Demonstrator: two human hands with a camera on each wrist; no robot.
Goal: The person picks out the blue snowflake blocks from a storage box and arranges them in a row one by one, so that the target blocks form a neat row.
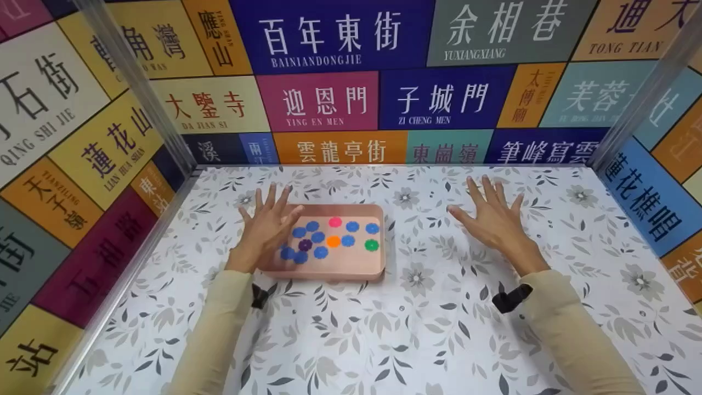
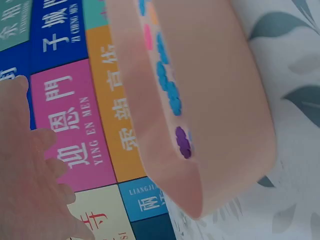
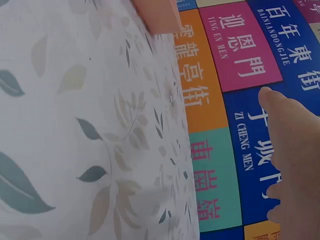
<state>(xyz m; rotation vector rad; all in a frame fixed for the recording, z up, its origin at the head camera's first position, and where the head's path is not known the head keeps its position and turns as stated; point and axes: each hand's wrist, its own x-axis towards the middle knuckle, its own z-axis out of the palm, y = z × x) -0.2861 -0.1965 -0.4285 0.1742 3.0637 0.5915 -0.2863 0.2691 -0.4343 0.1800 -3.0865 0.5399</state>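
A shallow pink tray [image 1: 351, 266] lies on the table left of centre. Several small scalloped discs are spread over its floor: mostly blue ones, plus a pink disc [image 1: 335, 222], an orange disc [image 1: 333, 241], a green disc [image 1: 372, 245] and a dark purple disc [image 1: 305, 245]. My left hand [image 1: 267, 222], fingers spread and holding nothing, is over the tray's left end and hides part of it. In the left wrist view the purple disc [image 2: 183, 142] is nearest. My right hand [image 1: 491, 219] is well right of the tray, fingers spread, holding nothing.
The table [image 1: 439, 340] wears a white cloth with grey leaves and flowers. Colourful panels [image 1: 329, 101] printed with street names enclose it at the back, left and right. A black strap piece [image 1: 513, 299] shows at my right wrist and another [image 1: 259, 296] at my left.
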